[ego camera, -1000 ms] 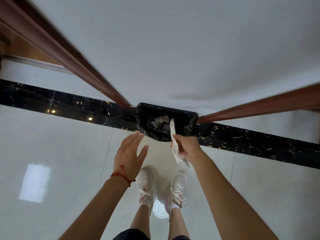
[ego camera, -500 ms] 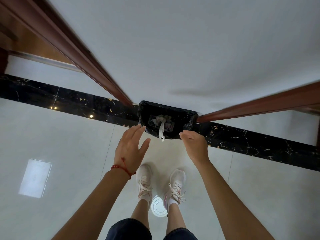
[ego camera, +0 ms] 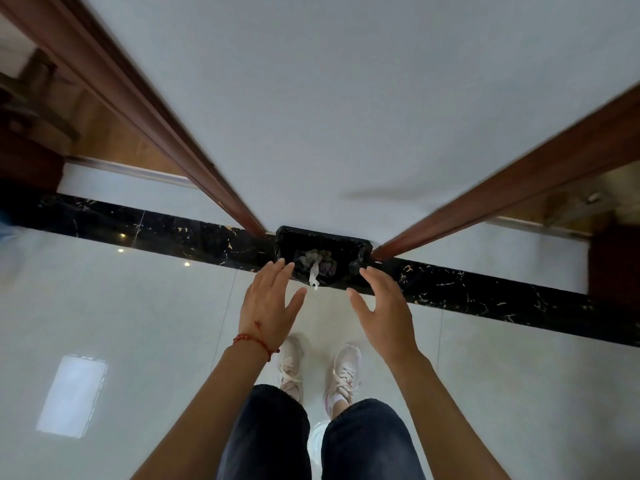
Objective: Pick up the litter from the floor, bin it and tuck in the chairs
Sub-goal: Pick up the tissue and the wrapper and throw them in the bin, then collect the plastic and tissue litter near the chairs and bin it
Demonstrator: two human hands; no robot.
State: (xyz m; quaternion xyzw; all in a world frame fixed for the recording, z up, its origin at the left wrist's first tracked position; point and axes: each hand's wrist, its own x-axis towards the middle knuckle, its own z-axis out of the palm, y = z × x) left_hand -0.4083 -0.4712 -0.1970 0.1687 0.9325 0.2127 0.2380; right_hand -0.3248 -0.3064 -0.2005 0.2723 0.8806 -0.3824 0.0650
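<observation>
A black-lined bin [ego camera: 349, 245] stands against the white wall between two wooden door frames. Crumpled litter lies inside it, and a white paper strip [ego camera: 314, 276] hangs over its near rim. My left hand [ego camera: 268, 303] is open, palm down, fingertips near the bin's left front corner. My right hand [ego camera: 384, 306] is open too, fingers spread, just in front of the bin's right corner. Neither hand holds anything.
A black marble strip [ego camera: 485, 296] runs along the wall's foot across glossy white floor tiles [ego camera: 121, 323]. Brown wooden door frames [ego camera: 145, 109] slant away on both sides. My feet in pale sneakers [ego camera: 343, 372] stand right before the bin. Dark furniture [ego camera: 24, 161] sits at far left.
My right hand let go of the white paper, which now hangs on the bin's rim, and then opened its fingers. The view has pulled back and the bin looks farther away.
</observation>
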